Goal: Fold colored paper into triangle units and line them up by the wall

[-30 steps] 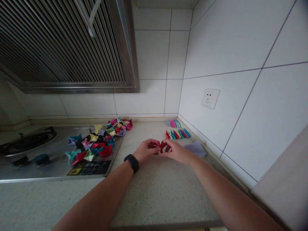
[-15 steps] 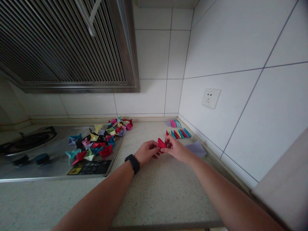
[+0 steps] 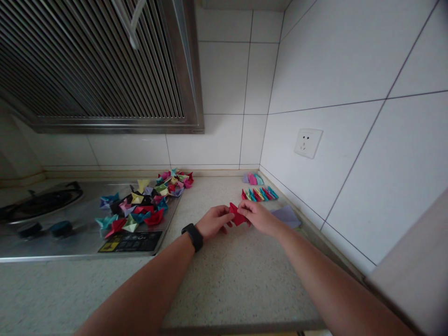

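A red piece of folded paper (image 3: 236, 215) is held just above the counter between both hands. My left hand (image 3: 215, 220), with a black watch on the wrist, pinches its left side. My right hand (image 3: 258, 216) grips its right side between thumb and fingers, which hide part of it. Just behind the hands stands a row of folded paper pieces (image 3: 259, 193) in red, yellow, green and blue. Beside my right forearm lies a stack of flat lilac paper (image 3: 286, 216).
Many folded paper shapes (image 3: 140, 210) in mixed colours are heaped on the gas stove (image 3: 84, 249) at left, more (image 3: 175, 181) near the back wall. A few pastel folded pieces (image 3: 252, 179) sit in the corner. A range hood (image 3: 115, 123) hangs overhead; a socket (image 3: 308, 143) is on the right wall.
The red folded paper has been turned and shows a broader, flatter face. My right fingers have shifted to its upper right side. My left hand has barely moved.
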Action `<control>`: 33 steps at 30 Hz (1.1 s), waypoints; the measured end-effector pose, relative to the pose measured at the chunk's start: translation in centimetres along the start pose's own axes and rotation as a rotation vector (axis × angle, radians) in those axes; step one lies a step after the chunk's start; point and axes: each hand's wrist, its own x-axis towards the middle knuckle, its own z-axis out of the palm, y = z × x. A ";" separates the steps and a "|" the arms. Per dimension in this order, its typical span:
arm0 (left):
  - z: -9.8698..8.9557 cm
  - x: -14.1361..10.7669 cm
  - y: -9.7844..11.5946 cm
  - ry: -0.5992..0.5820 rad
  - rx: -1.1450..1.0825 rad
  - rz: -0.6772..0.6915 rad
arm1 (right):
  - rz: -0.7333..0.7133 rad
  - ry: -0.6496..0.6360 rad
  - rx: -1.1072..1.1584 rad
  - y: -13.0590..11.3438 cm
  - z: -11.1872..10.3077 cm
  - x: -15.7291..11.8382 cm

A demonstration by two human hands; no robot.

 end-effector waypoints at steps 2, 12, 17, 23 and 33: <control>0.0 0.1 -0.1 0.017 0.007 0.025 | -0.023 -0.007 -0.022 0.0 0.1 -0.1; 0.0 -0.1 1.0 0.239 -0.123 0.067 | 0.021 0.028 0.158 -0.4 0.8 0.0; 0.2 -0.2 0.6 0.088 -0.087 0.009 | -0.008 0.102 0.113 -0.6 0.5 0.0; 0.4 -0.2 0.2 -0.019 0.027 -0.012 | -0.065 0.053 -0.056 -1.5 0.1 -0.6; 0.4 -0.4 0.0 -0.130 0.033 -0.079 | -0.125 0.029 -0.107 -2.0 0.1 -0.6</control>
